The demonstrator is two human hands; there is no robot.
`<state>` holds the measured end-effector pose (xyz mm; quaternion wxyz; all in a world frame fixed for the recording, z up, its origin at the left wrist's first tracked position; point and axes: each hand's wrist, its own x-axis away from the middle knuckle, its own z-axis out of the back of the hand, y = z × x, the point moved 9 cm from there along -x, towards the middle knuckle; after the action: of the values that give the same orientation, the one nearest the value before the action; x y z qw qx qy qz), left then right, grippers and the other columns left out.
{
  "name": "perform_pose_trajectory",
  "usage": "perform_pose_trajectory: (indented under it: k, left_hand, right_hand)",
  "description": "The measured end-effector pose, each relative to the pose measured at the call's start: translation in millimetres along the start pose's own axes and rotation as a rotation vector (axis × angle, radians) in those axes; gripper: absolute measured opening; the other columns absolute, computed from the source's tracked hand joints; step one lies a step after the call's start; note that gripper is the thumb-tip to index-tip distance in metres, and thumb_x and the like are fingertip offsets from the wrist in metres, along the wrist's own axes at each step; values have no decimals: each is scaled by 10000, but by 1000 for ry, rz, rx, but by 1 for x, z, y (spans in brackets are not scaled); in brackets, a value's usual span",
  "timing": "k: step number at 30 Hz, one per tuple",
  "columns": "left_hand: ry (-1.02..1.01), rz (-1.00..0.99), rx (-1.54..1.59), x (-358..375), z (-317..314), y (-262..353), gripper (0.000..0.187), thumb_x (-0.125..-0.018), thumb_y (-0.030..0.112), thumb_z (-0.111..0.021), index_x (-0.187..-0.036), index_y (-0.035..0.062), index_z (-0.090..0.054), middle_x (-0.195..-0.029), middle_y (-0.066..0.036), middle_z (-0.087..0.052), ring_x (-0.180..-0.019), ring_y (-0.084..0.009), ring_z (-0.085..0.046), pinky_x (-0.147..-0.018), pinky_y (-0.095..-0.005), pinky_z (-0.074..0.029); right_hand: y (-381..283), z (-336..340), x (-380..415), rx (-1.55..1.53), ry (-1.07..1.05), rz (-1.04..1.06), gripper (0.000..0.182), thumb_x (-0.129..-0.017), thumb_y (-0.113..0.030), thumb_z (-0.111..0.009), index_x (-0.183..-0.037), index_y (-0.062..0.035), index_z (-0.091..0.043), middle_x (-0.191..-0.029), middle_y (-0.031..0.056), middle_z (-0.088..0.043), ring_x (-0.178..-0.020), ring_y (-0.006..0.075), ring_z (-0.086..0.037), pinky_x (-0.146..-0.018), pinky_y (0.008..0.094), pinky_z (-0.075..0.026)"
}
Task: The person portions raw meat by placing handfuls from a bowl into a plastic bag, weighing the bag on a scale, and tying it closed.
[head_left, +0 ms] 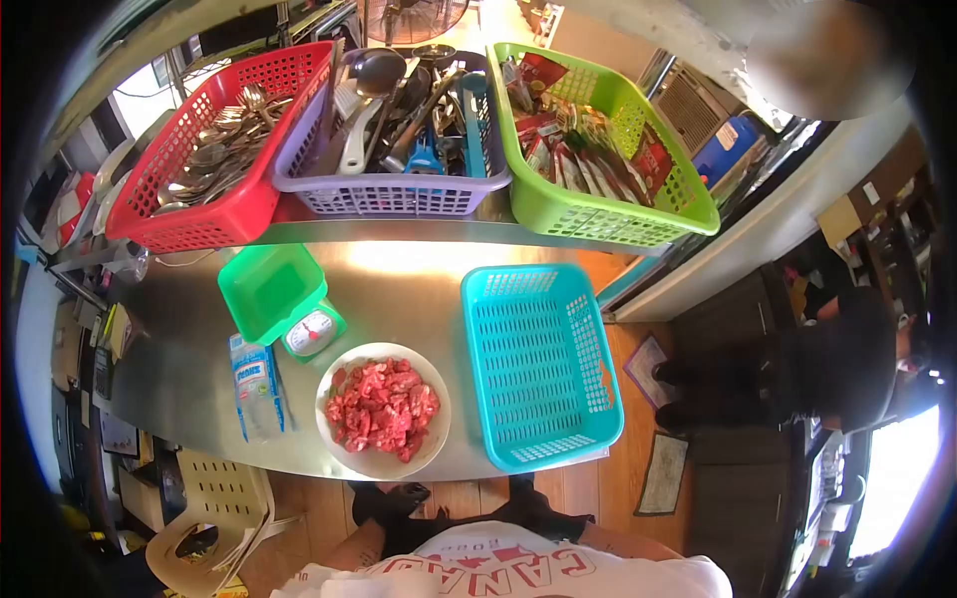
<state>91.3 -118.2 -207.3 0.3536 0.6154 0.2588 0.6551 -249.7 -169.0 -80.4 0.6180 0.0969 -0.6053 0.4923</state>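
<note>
Neither my left hand nor my right hand shows in the head view. On the steel table [199, 309] before me, a white bowl [326, 447] holds raw red meat pieces [384, 409]. Behind it stands a green kitchen scale [311, 331] with a round dial and a green tray [271, 284] on top. A clear plastic pack with a blue label [257, 384] lies left of the bowl. To the right sits a turquoise perforated basket [528, 359] with nothing in it except a small orange patch at its right wall.
On the raised shelf stand a red basket [214, 229] of spoons and forks, a purple basket [394, 194] of utensils, and a green basket [608, 224] of packets. A beige chair [214, 498] is at lower left. Another person in dark clothes [827, 359] stands at right.
</note>
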Motion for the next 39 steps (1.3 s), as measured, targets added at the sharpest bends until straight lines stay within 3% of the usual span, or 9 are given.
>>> perform_pose_trajectory:
  k: [7, 13, 18, 27, 29, 31, 34, 36, 39]
  left_hand:
    - [-32, -20, -13, -42, -69, -14, 199, -860, 160, -581, -985, 8, -617, -907, -94, -646, -835, -164, -604, -751, -317, -481]
    - [62, -13, -64, -35, -6, -46, 200, -846, 138, -593, -994, 6, -610, -921, -94, -646, -842, -159, -605, -755, -315, -485]
    - [142, 38, -113, 12, 49, -61, 205, -834, 121, -604, -1001, 4, -605, -933, -94, -645, -849, -155, -606, -759, -313, -487]
    - [353, 44, -241, 85, 129, -59, 223, -812, 89, -623, -1015, 0, -595, -955, -95, -645, -861, -148, -608, -766, -309, -493]
    - [509, 171, -236, 108, 154, -81, 166, -825, 69, -602, -975, -4, -599, -909, -94, -647, -850, -138, -606, -761, -302, -494]
    - [705, 172, -42, 139, 175, -71, 128, -850, 76, -565, -955, 19, -612, -832, -70, -631, -790, -141, -596, -744, -293, -494]
    - [901, -8, -274, 186, 216, -48, 216, -925, 194, -476, -906, 8, -584, -780, -62, -584, -699, -154, -549, -665, -296, -447]
    - [1148, -146, 243, 226, 246, -65, 189, -927, 195, -502, -931, 23, -581, -785, -14, -561, -722, -116, -524, -675, -269, -431]
    - [1293, -310, 151, 265, 263, -1, 112, -908, 108, -541, -953, 12, -576, -795, -10, -545, -726, -99, -499, -670, -250, -414]
  right_hand:
    - [55, -48, -141, 222, -93, 198, 560, -821, -507, -570, -1000, 20, -637, -914, 181, -654, -846, 270, -622, -755, 359, -474]
    - [108, -268, -186, 288, -593, 148, 590, -825, -539, -540, -1001, 16, -641, -930, 196, -654, -872, 292, -623, -777, 361, -468]
    - [131, -324, -187, 392, -811, 0, 616, -829, -565, -516, -1002, 12, -645, -943, 209, -654, -894, 309, -624, -795, 362, -464]
    - [21, -263, -142, -79, -655, -149, 712, -848, -619, -425, -1088, 26, -608, -1061, 239, -626, -1018, 351, -593, -881, 372, -439]
    - [2, -255, -172, 267, -453, 203, 726, -870, -601, -399, -1136, 51, -573, -1108, 243, -604, -1086, 344, -563, -920, 364, -423]
    - [45, -282, -229, 297, -432, 163, 676, -886, -568, -403, -1165, 27, -563, -1128, 229, -599, -1108, 342, -549, -938, 366, -413]
    - [63, -290, -286, 317, -365, 178, 610, -902, -525, -417, -1186, -4, -558, -1141, 213, -597, -1118, 341, -540, -949, 371, -407]
    - [40, -281, -299, 298, -287, 275, 593, -901, -516, -426, -1178, -9, -563, -1134, 212, -600, -1108, 341, -545, -941, 374, -410]
    - [6, -269, -312, 265, -190, 408, 568, -899, -502, -441, -1166, -17, -571, -1123, 209, -604, -1093, 341, -552, -930, 380, -415]
